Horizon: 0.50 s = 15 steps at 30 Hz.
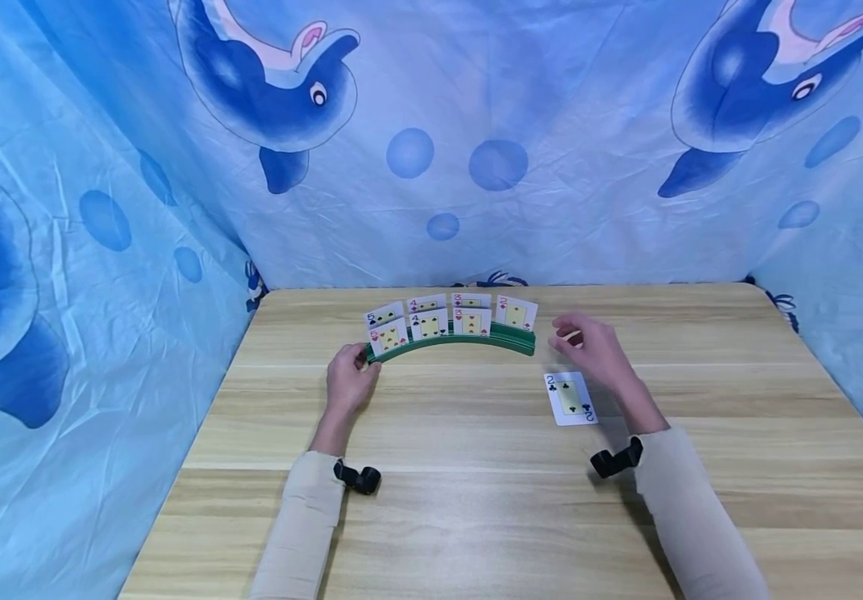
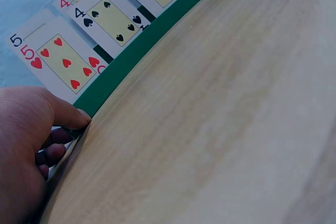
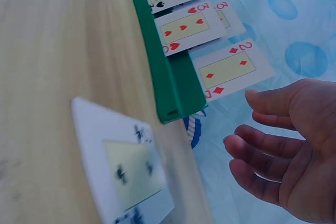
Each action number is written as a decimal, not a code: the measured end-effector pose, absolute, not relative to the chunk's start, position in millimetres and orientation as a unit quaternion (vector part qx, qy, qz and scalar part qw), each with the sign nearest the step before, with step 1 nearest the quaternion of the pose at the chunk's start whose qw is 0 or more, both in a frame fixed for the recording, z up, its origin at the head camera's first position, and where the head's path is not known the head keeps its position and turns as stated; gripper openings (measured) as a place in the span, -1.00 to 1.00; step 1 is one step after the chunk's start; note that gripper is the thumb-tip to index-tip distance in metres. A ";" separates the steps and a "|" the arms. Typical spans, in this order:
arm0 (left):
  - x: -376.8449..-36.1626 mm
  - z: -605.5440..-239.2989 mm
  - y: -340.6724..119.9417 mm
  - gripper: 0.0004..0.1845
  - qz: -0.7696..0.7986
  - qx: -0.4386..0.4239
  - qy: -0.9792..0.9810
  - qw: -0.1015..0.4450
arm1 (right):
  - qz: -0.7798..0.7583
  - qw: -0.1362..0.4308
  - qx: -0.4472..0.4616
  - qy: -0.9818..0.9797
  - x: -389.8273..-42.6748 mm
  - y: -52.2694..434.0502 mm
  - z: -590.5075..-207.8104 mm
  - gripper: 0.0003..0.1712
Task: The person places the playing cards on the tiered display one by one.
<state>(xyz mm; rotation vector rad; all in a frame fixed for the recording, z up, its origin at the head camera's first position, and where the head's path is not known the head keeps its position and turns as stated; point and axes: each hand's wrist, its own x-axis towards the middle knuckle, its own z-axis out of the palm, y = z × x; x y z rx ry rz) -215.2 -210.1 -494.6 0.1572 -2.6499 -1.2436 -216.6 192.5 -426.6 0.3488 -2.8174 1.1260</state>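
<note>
A light wooden table (image 1: 476, 517) stands inside dolphin-print blue sheeting (image 1: 102, 167). The left hand (image 1: 351, 379) pinches the left end of the green curved card holder (image 1: 452, 342). The right hand (image 1: 595, 350), fingers apart, hovers above the two of clubs (image 1: 571, 398) lying flat, near right.

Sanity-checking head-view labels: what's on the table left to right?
Left hand gripping the holder's left end → green card holder with its standing cards → right hand, open above the table. The 2 of clubs overlaps the right hand's span, so left unordered.
</note>
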 end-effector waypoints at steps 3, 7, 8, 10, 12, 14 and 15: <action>-215.4 -494.5 -210.2 -0.59 -0.421 0.053 -0.899 0.106 | 0.361 0.031 0.108 -0.926 -211.1 196.3 -432.4 -0.57; -215.0 -494.5 -210.2 -0.58 -0.418 0.053 -0.901 0.103 | 0.350 0.011 0.101 -0.931 -204.7 201.5 -441.1 -0.54; -215.0 -494.6 -210.2 -0.58 -0.418 0.053 -0.901 0.101 | 0.349 0.005 0.098 -0.932 -203.1 202.8 -443.0 -0.53; -215.2 -494.6 -210.2 -0.58 -0.417 0.054 -0.902 0.099 | 0.346 -0.007 0.092 -0.934 -200.1 205.1 -446.7 -0.51; -215.5 -494.6 -210.2 -0.58 -0.417 0.054 -0.902 0.099 | 0.343 -0.015 0.089 -0.935 -196.9 207.3 -449.5 -0.50; -215.7 -494.6 -210.2 -0.58 -0.417 0.054 -0.902 0.100 | 0.339 -0.018 0.089 -0.936 -194.3 209.5 -451.7 -0.49; -215.8 -494.6 -210.3 -0.58 -0.416 0.054 -0.902 0.102 | 0.335 -0.017 0.092 -0.938 -193.2 210.5 -452.6 -0.49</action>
